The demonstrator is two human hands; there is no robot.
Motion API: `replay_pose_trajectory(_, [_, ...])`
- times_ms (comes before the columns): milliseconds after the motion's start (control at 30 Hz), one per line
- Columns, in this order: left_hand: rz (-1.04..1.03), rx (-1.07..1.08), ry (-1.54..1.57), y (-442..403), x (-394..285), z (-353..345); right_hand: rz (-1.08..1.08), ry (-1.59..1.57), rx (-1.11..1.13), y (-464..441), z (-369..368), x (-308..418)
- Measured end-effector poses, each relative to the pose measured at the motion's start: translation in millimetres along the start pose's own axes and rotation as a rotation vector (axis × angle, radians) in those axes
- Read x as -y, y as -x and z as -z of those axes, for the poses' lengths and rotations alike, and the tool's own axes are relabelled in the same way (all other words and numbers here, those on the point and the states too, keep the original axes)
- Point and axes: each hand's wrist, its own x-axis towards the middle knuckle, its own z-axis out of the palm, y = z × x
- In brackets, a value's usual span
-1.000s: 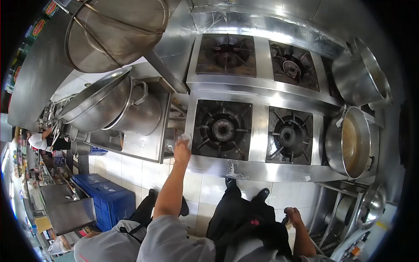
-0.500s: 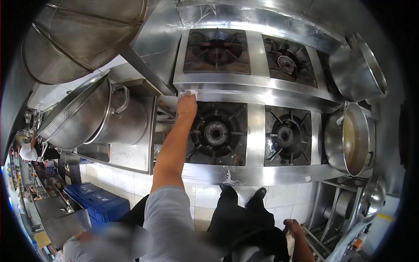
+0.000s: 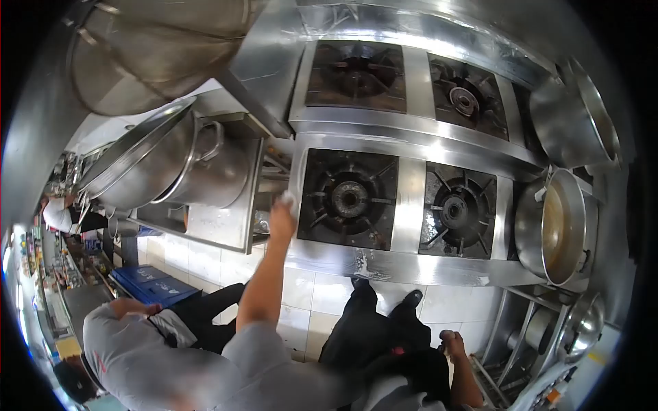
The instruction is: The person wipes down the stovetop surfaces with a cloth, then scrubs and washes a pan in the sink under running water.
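Note:
My left hand (image 3: 282,218) reaches to the left edge of the steel stove (image 3: 409,205), beside the front left burner (image 3: 349,198). Its fingers are closed on a small white pad or cloth (image 3: 288,198), mostly hidden by the hand and blurred. White residue (image 3: 362,262) streaks the stove's front ledge. Low at my right side hangs my right hand (image 3: 452,344), away from the stove, its fingers curled. What it holds, if anything, cannot be made out.
Large steel pots (image 3: 219,164) stand on a steel counter left of the stove. A wide pot with brownish contents (image 3: 555,226) sits at the stove's right. A person in a grey shirt (image 3: 130,342) is close at my left, near a blue bin (image 3: 151,277). A rack (image 3: 514,335) stands front right.
My left hand has moved down along the stove's left edge from the back ledge, still gripping the white piece. The person at my left has come further into view. My right hand stays low.

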Motion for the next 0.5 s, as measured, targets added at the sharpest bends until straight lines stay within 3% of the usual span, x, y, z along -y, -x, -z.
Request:
replay_pose_trajectory(167, [0.161,-0.056,0.383,176,30,22,-0.003,0.201,0.192,-36,8,17])
replay_pose_trajectory(233, [0.258,-0.152,0.316,214,34,44,0.096,0.115,0.255,-66,16,12])
replay_pose_trajectory(300, [0.657,-0.383,0.625,259,51,35,-0.091,0.203,0.221,-54,13,58])
replay_pose_trajectory(333, [0.688,-0.439,0.622,283,61,28,-0.104,0.223,0.216,-50,15,74])
replay_pose_trajectory(400, [1.125,-0.919,1.559,320,78,18,-0.03,0.273,0.263,-49,19,100])
replay_pose_trajectory(433, [1.319,-1.058,1.594,323,80,34,0.028,0.293,0.286,-53,23,110])
replay_pose_trajectory(500, [1.325,-1.11,1.7,324,106,71,0.157,0.344,0.292,-61,33,132])
